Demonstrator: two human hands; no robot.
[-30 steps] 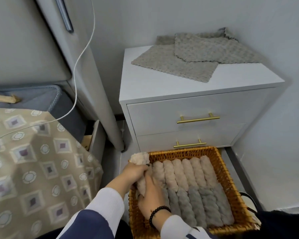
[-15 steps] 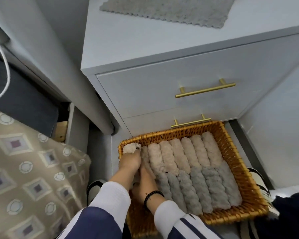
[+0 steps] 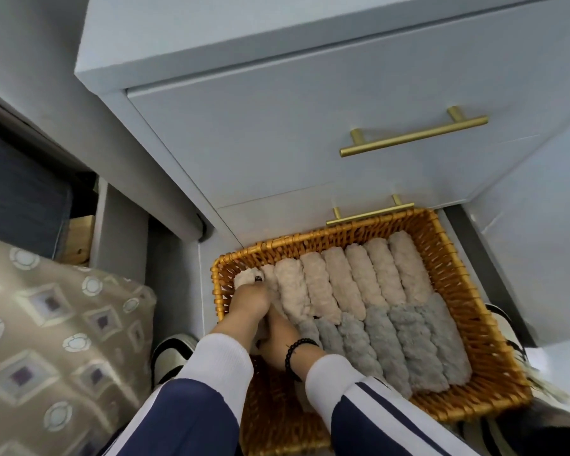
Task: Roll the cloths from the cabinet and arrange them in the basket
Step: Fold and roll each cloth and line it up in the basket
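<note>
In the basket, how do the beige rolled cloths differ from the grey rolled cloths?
The beige rolled cloths fill the basket's far row by the cabinet; the grey rolled cloths fill the near row. The left hand is pressing a beige one in; no grey one is held. Both lie side by side, in similar nubbly fabric.

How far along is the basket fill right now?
Mostly done: the wicker basket already holds a far row of beige rolls and a near row of grey rolls. In hand: left hand and right hand are tucking one more beige roll at the left wall. Remaining cloths aren't visible.
</note>
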